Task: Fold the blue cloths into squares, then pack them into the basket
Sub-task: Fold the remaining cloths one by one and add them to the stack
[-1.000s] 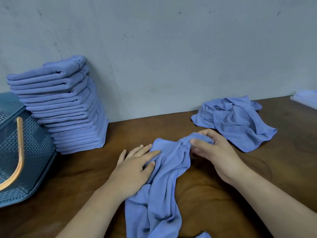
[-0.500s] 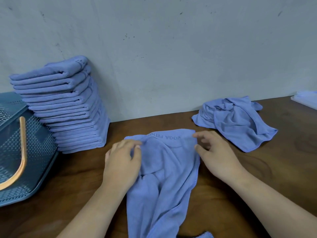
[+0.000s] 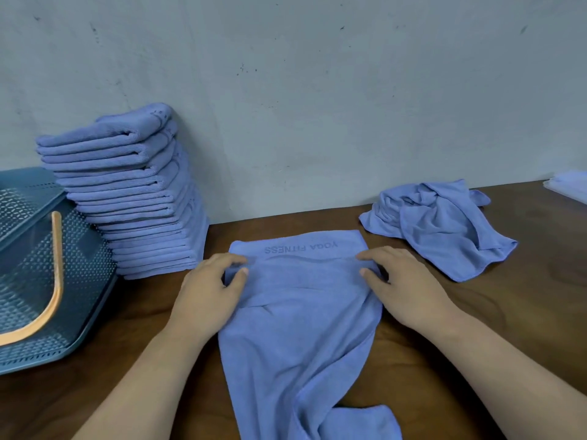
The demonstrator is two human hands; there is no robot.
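Brown table [image 3: 476, 328] is carrying everything. Teal basket [image 3: 79, 281] is sitting far left, just beside the tall stack of folded cloths [image 3: 133, 198] at the wall. The blue cloth [image 3: 301, 328] I'm folding is lying mid-table, lettered band at the far end, near end trailing rumpled toward me. A crumpled cloth [image 3: 444, 230] is waiting to its right, apart. My left hand [image 3: 206, 290] and right hand [image 3: 403, 287] are each pinching a side edge. Risk: the rumpled near half is bunching, so the fold could come out skewed, not square. A slipping pinch would do the same.
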